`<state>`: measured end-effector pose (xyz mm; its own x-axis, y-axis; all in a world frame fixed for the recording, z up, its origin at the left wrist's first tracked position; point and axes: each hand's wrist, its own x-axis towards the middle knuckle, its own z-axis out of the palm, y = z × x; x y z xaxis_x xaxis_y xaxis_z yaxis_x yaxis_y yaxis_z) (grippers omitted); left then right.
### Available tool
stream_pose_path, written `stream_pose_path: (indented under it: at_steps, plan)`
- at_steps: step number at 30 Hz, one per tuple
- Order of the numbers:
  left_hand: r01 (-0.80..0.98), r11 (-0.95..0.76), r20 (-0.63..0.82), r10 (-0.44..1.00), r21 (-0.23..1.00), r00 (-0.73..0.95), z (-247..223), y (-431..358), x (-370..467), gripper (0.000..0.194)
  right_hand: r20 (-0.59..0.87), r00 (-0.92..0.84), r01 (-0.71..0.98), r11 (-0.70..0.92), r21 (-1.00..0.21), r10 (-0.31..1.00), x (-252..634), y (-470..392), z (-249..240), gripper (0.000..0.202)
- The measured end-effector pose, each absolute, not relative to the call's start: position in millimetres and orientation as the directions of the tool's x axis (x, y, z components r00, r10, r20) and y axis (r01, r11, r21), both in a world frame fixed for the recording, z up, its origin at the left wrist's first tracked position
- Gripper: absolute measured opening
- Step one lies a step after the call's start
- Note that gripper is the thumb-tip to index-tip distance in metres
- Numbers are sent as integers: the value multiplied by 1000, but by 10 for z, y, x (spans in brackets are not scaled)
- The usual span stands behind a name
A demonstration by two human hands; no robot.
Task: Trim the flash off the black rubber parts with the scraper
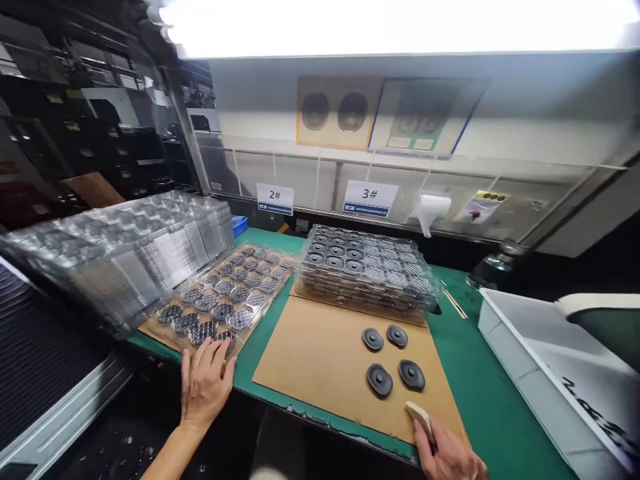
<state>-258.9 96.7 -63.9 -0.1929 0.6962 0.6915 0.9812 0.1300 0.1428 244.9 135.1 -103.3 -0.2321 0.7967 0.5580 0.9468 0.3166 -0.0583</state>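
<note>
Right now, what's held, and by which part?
Your right hand grips a beige piece by its near end. Your left hand is at the near edge of the filled tray; grip unclear.

A broad overhead lamp point(400, 27) burns out to white, brightly lighting the green tabletop point(493, 400). Reflections wash parts of the loaded tray point(271, 300); glare streaks the smeared-looking stack of clear trays point(170, 250) at left. The far left background sinks into dimness, and wide-angle distortion stretches the edges.
</note>
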Motion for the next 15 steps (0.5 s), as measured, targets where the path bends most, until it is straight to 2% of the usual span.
stream_pose_path:
  at_steps: [4,7,9,11,13,15]
  plan:
    - [983,56,702,694,172,-162,-484,981,-2324,73,627,-256,919,386,-78,736,2378,1363,-896,33]
    - [957,-144,680,730,250,-68,-405,1125,-1915,63,642,-236,909,399,-120,730,2344,1365,-789,30]
    - [874,-251,569,821,415,-34,-410,1279,-1553,46,632,-219,903,399,-157,743,2335,1363,-747,29]
    - [767,-247,385,923,593,0,-446,1460,-1156,38,635,-194,895,400,-197,748,2328,1360,-731,28]
    - [724,-234,279,958,649,60,-484,1641,-757,41,650,-160,885,399,-238,743,2319,1357,-734,28]
    - [721,-234,239,966,652,98,-501,1796,-384,47,652,-125,871,398,-289,748,2315,1355,-746,28]
